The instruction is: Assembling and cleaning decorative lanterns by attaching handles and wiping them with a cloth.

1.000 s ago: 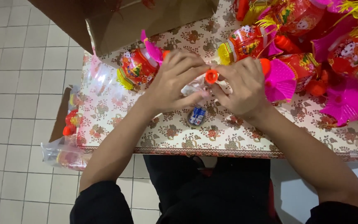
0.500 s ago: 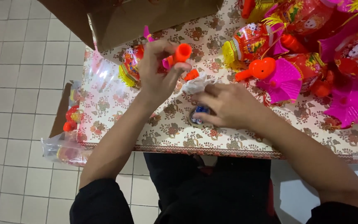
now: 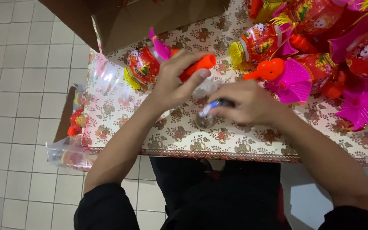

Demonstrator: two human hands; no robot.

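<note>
My left hand [image 3: 176,81] grips an orange plastic handle [image 3: 196,66] that belongs to a red and yellow toy lantern [image 3: 142,68] with a pink fan piece, held just above the patterned tablecloth [image 3: 120,115]. My right hand [image 3: 248,103] pinches a small blue and silver battery [image 3: 213,106] low over the cloth, right beside the left hand. A crumpled bit of clear plastic [image 3: 207,87] lies between the two hands.
Several more red, pink and yellow toy lanterns [image 3: 320,47] crowd the table's right side. A brown cardboard box [image 3: 150,19] stands at the back. Clear bags with lanterns [image 3: 71,151] lie on the tiled floor at the left, by the table edge.
My left hand has lowered the orange handle toward the cloth. My right hand has picked the small battery up from the table and shifted slightly right.
</note>
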